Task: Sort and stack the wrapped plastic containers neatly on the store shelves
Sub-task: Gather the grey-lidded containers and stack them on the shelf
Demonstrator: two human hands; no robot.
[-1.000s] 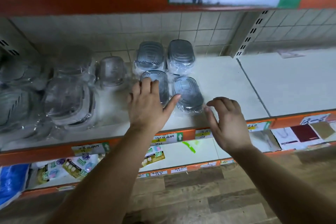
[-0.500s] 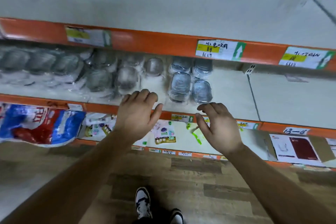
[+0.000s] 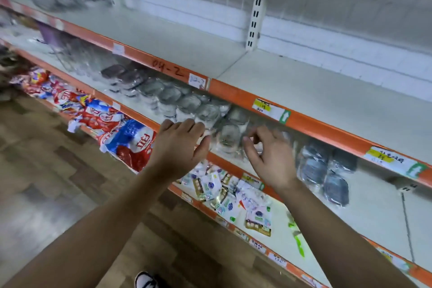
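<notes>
Reaching for the clear film-wrapped plastic container (image 3: 228,139) at the front of the white middle shelf (image 3: 378,201): your left hand (image 3: 180,145) flat, released beside it; right hand (image 3: 268,154) curled, grip unreadable; cup both sides, lift level.

Left forearm (image 3: 93,229): bare, reaching from the near left toward the far centre.
Left hand (image 3: 180,147): back up, fingers together and slightly bent, thumb spread to the right, holding nothing.
Right forearm (image 3: 339,241): bare, reaching from the near right toward the far centre.
Right hand (image 3: 272,159): back up, fingers loosely curled, thumb apart to the left, nothing seen between them; blurred.
Spacing: hands near each other, not touching.
</notes>
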